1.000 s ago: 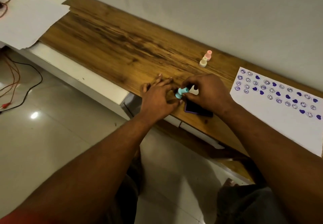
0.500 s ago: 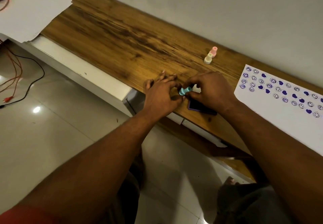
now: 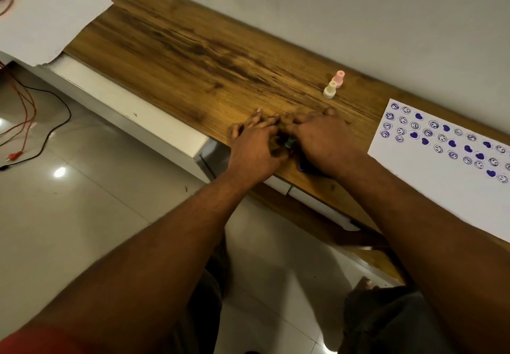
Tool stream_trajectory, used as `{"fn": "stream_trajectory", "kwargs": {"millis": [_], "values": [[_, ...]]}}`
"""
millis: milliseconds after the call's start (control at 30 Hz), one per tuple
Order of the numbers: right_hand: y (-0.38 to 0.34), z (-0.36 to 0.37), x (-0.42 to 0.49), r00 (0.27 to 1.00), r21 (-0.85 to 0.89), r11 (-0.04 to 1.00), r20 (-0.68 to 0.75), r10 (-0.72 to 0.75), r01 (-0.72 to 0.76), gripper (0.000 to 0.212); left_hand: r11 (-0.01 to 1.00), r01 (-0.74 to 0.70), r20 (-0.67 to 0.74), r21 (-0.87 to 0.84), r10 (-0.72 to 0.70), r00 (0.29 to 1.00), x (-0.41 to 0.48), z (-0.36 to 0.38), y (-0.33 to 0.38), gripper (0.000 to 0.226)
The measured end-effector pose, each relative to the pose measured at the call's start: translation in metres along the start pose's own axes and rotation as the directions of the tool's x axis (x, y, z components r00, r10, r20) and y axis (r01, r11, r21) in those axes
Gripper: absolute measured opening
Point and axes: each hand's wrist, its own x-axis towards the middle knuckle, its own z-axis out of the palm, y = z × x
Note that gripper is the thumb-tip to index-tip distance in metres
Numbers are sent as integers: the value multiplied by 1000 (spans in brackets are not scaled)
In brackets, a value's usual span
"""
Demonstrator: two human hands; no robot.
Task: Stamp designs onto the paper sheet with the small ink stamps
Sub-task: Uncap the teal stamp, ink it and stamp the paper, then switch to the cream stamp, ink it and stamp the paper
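Note:
A small teal stamp (image 3: 290,142) shows only as a sliver between my two hands near the front edge of the wooden top. My left hand (image 3: 255,148) pinches it from the left, with its other fingers stretched forward. My right hand (image 3: 323,139) curls over it from the right and covers most of a dark purple ink pad (image 3: 305,168). A white paper sheet (image 3: 430,185) lies to the right, carrying rows of purple smiley and heart prints. A cream stamp (image 3: 330,90) and a pink stamp (image 3: 338,78) stand upright behind my hands.
The wooden top (image 3: 193,50) runs along a pale wall. A white sheet (image 3: 41,14) overlaps its far left end. Red and black cables (image 3: 24,110) lie on the tiled floor at left. My knees and a foot are below the top's edge.
My hands have closed in around the teal stamp, which was plainly visible before and is now mostly hidden. A white piece seen at my right fingers earlier is out of sight.

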Motion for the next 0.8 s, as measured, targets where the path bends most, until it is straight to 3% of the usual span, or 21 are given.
{"fn": "stream_trajectory", "kwargs": {"millis": [233, 367, 567, 800], "values": [[0, 4, 4, 998, 19, 997, -2, 69, -69, 41, 1000, -3, 14, 18, 3, 1000, 1, -3, 1, 58], [3, 14, 7, 980, 98, 977, -35, 194, -190, 33, 999, -1, 6, 39, 1, 1000, 1, -3, 2, 61], [11, 28, 19, 928, 144, 925, -82, 364, -351, 42, 998, 27, -27, 53, -26, 999, -1, -1, 3, 77], [12, 32, 32, 900, 261, 881, -83, 428, -395, 47, 999, 40, -35, 34, -39, 999, 1, 1, 7, 79]]}}
